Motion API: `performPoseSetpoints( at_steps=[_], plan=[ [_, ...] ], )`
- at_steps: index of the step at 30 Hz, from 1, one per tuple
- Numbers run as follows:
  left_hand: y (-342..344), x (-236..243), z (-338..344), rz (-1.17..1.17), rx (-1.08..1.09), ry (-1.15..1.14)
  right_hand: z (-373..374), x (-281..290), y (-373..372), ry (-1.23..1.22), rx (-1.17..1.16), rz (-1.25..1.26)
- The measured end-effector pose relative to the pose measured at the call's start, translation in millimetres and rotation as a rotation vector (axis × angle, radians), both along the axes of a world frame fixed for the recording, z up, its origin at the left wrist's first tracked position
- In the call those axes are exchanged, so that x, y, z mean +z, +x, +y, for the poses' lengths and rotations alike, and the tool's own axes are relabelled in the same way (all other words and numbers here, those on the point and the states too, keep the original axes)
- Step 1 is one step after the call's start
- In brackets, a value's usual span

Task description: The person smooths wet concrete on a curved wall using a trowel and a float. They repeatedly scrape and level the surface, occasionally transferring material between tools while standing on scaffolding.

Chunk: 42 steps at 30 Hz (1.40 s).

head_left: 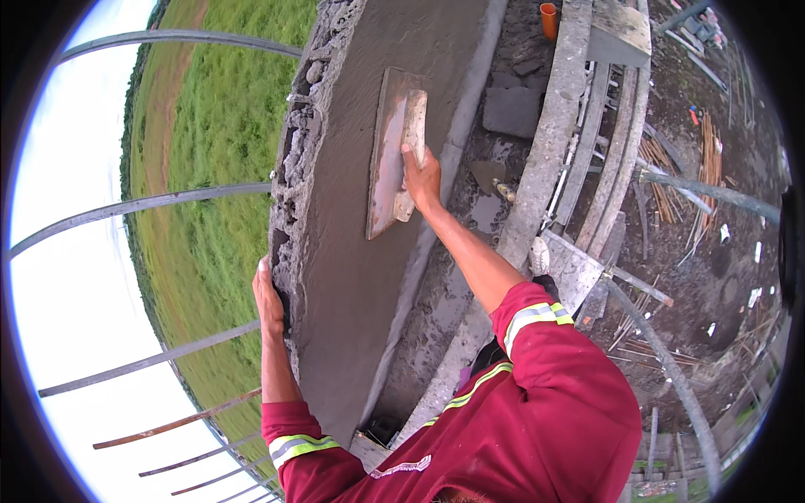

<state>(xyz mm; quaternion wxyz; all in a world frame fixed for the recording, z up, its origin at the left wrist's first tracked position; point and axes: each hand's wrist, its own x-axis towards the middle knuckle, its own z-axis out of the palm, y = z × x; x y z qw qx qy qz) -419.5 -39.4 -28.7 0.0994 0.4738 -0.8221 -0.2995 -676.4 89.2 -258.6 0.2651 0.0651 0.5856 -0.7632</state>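
Observation:
My right hand (422, 179) is closed round the pale handle of a plastering float (388, 163). The float's long flat board lies against the smooth grey wet mortar face of a wall (344, 243). Along the wall's left side runs a rough, broken edge (295, 159) of block and mortar. My left hand (267, 298) rests on that edge, lower down, its fingers stretched out along it and partly out of sight. It holds no tool. To the right of my right forearm, a trowel (488, 178) lies on the wet, mortar-splashed ledge below the wall.
A grey block (511, 111) and an orange pipe end (548, 21) stand on the ledge. Beyond a concrete beam (549, 117) are planks, metal poles (713, 194) and ground strewn with debris far below. Bars (180, 208) jut out from the wall's left side over grass.

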Motion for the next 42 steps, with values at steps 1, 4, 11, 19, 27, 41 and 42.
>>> performPoseSetpoints(
  at_steps=[1, 4, 11, 19, 27, 41, 42],
  plan=[
    [0, 0, 0, 0.014, -0.010, 0.011, 2, 10, 18, 0.075, 0.050, 0.008],
    [0, 1, 1, 0.021, -0.019, 0.010, 9, 42, 32, -0.069, -0.004, 0.209],
    [3, -5, 1, 0.013, 0.021, -0.058, -4, 46, -103, 0.054, -0.083, 0.415],
    [6, -5, -9, 0.024, -0.030, 0.049, -9, -18, -111, -0.123, -0.074, -0.166],
    [17, -14, -16, -0.033, 0.115, -0.107, 12, 54, 48, -0.053, -0.008, 0.297],
    [11, -12, -8, 0.011, 0.043, -0.119, -15, -7, -129, 0.079, -0.069, -0.022],
    [10, -12, -8, 0.008, 0.046, -0.152, -13, -13, -116, 0.032, -0.055, -0.021]
  ],
)
